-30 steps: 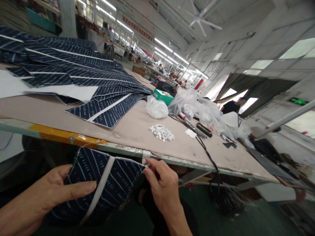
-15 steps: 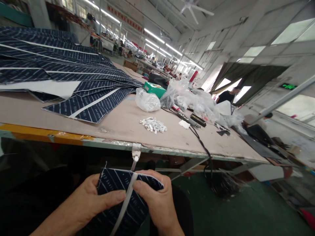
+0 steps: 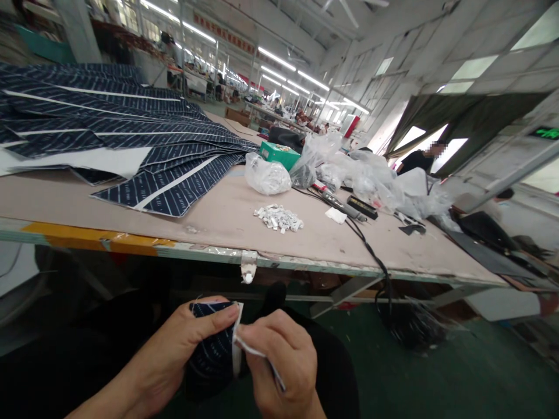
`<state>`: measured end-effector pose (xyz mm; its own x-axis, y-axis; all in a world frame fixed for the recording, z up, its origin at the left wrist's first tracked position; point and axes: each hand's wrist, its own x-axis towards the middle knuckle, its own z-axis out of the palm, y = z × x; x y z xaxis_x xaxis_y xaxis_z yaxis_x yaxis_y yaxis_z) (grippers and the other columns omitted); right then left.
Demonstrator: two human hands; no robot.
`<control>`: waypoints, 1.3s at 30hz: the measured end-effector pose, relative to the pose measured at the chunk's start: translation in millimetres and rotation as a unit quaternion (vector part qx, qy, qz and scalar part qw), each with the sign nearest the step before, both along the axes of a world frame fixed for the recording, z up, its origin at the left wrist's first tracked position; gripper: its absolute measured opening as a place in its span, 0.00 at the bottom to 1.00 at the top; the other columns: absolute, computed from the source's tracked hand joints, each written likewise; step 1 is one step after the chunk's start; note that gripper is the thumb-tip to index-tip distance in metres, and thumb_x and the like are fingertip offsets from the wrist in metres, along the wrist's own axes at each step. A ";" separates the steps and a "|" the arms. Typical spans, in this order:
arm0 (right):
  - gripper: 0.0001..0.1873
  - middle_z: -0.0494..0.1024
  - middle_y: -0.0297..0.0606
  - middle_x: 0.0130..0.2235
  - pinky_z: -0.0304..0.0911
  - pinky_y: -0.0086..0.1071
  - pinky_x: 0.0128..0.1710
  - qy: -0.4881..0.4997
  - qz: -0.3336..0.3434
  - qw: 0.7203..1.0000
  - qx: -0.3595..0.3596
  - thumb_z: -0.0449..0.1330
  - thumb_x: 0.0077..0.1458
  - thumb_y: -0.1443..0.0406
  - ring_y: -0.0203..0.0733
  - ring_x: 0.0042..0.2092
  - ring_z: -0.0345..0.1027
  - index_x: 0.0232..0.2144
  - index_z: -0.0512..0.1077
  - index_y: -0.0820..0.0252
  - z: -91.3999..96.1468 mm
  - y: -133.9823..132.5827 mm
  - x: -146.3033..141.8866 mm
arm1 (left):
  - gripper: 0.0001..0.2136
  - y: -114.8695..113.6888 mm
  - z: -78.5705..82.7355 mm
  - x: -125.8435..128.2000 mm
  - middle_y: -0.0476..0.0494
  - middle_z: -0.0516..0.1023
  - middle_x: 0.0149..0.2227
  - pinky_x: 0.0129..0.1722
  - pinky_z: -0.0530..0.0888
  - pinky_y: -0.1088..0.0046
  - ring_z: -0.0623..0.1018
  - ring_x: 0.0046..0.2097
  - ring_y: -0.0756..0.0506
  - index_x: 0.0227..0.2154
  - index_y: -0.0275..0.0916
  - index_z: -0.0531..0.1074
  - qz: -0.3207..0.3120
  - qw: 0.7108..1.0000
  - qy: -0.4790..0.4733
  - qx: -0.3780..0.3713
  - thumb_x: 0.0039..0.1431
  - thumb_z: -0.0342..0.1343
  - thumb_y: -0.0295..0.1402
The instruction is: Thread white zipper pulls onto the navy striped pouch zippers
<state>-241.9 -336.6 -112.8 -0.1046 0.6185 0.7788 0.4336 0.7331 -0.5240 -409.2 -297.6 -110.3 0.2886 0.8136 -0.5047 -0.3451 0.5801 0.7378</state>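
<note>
Over my lap, below the table's front edge, both hands hold a navy fabric panel (image 3: 213, 352) with pale stripes and lettering. My left hand (image 3: 168, 349) is closed on its left part, thumb on top near the upper end of a white strip (image 3: 236, 358) that runs down the cloth. My right hand (image 3: 283, 358) pinches the panel just right of that strip; a folded white edge shows between its fingers. Above them, a small pale bracket (image 3: 248, 267) hangs from the table edge, apart from the cloth. A heap of small whitish pieces (image 3: 278, 218) lies on the tabletop.
On the table (image 3: 222, 235) spreads a stack of matching navy panels (image 3: 170, 183). A tied clear bag (image 3: 267, 174), a green box (image 3: 279, 155), a grey corded tool (image 3: 336, 203), a black case (image 3: 362, 206) and crumpled plastic bags (image 3: 371, 174) sit behind. Another person (image 3: 417, 160) is farther back.
The panel has come away from the bracket, and the strip between them no longer shows. My right hand has turned and now pinches the folded cloth beside the strip.
</note>
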 end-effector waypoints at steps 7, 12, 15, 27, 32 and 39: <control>0.04 0.81 0.34 0.28 0.67 0.27 0.29 0.171 0.021 0.952 -0.253 0.74 0.54 0.66 0.36 0.28 0.73 0.28 0.84 0.57 1.8 10.3 4.8 | 0.21 -7.3 -5.8 -4.5 0.43 0.88 0.29 0.37 0.78 0.71 0.82 0.33 0.41 0.27 0.39 0.87 -0.008 0.999 0.023 0.031 0.36 0.81 0.51; 0.10 0.81 0.38 0.28 0.70 0.32 0.31 0.300 0.107 0.895 -0.312 0.75 0.53 0.58 0.42 0.31 0.74 0.27 0.84 0.58 -5.0 11.3 0.8 | 0.23 -4.0 -0.6 -9.4 0.43 0.86 0.27 0.36 0.79 0.72 0.82 0.32 0.42 0.27 0.39 0.87 0.003 0.999 -0.005 -0.035 0.36 0.80 0.53; 0.15 0.79 0.37 0.23 0.71 0.35 0.29 0.429 0.117 0.792 -0.419 0.75 0.49 0.54 0.43 0.26 0.72 0.25 0.82 0.59 -12.4 11.9 -5.7 | 0.20 -1.4 2.7 -7.1 0.41 0.87 0.27 0.35 0.80 0.70 0.83 0.30 0.42 0.25 0.38 0.85 0.007 0.999 -0.038 -0.022 0.39 0.80 0.50; 0.25 0.66 0.29 0.16 0.56 0.26 0.21 0.461 0.062 0.749 -0.473 0.75 0.43 0.53 0.30 0.20 0.54 0.14 0.67 0.60 -2.5 30.4 -12.4 | 0.19 8.0 10.0 -2.2 0.53 0.73 0.16 0.23 0.72 0.75 0.71 0.21 0.49 0.15 0.40 0.75 0.037 0.998 -0.050 -0.001 0.41 0.79 0.43; 0.23 0.65 0.28 0.16 0.56 0.27 0.22 0.454 0.062 0.752 -0.474 0.75 0.44 0.54 0.31 0.20 0.53 0.16 0.67 0.59 -4.5 31.8 -10.7 | 0.20 7.9 1.2 -0.3 0.51 0.73 0.16 0.24 0.72 0.73 0.72 0.21 0.48 0.14 0.39 0.74 0.039 0.999 -0.025 -0.006 0.43 0.77 0.44; 0.19 0.66 0.27 0.18 0.57 0.27 0.24 0.463 0.077 0.746 -0.473 0.75 0.46 0.57 0.30 0.21 0.52 0.19 0.72 0.60 -9.6 35.4 -7.6 | 0.19 12.4 1.0 4.0 0.49 0.75 0.17 0.25 0.74 0.72 0.73 0.22 0.47 0.16 0.38 0.75 0.037 0.999 -0.002 -0.013 0.41 0.77 0.45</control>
<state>-249.5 -301.2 -122.4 0.0805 0.9729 -0.2169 -0.4857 -0.1517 -0.8608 -405.2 -285.2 -109.3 0.2304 0.8193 -0.5250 -0.3903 0.5720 0.7215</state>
